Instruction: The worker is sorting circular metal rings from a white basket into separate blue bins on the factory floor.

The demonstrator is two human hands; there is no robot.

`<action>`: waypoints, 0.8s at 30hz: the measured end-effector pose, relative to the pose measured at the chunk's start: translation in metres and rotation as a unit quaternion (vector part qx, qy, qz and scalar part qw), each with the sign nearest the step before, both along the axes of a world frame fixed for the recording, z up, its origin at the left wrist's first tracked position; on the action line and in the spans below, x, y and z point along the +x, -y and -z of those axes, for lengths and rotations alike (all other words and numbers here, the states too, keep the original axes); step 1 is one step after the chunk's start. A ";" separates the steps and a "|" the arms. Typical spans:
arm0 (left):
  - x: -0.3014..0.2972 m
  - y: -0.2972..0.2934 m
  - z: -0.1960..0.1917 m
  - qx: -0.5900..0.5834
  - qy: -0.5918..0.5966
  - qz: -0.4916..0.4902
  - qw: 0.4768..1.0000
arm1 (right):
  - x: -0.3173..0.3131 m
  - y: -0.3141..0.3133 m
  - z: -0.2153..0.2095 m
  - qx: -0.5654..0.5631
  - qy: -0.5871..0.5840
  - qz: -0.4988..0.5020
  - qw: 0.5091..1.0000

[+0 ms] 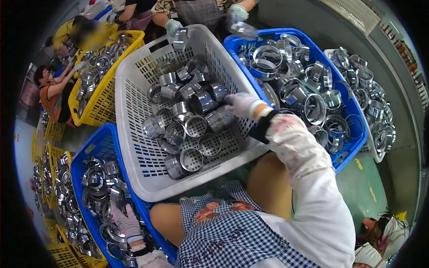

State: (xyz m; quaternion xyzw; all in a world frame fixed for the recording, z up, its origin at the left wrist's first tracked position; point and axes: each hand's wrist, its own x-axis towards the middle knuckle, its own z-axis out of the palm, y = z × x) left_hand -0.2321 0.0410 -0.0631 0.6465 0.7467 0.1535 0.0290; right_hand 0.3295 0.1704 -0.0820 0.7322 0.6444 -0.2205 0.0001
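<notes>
My left hand (127, 224), in a pale glove, reaches among shiny metal rings (96, 177) in the blue basket (77, 167) at the lower left. Its fingers look apart and touch the rings, their tips partly lost among them. My right hand (243, 105), also gloved, hangs over the right side of the large white basket (161, 193). Its fingers are slightly bent and apart, beside a wide metal ring (220, 119) and close to another ring (217, 91). Several more rings lie loosely in the middle of that basket, some upright, some on their sides.
Across the white basket a person's gloved hand (173, 27) holds a metal ring (180, 39); the other hand (238, 12) is by a blurred ring (242, 29). A blue basket (342, 164) heaped with rings stands right, a yellow basket (96, 114) left. Other people work farther left.
</notes>
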 end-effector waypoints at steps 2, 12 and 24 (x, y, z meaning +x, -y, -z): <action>0.014 0.005 -0.012 0.012 0.015 0.002 1.000 | -0.016 -0.044 0.036 -0.128 0.018 -0.030 0.991; -0.010 0.012 -0.009 0.031 0.058 -0.015 0.998 | -0.016 -0.076 0.257 -0.211 -0.007 0.210 0.955; 0.205 -0.062 -0.041 0.090 0.020 0.365 0.927 | -0.075 -0.026 -0.004 0.210 -0.442 -0.165 0.856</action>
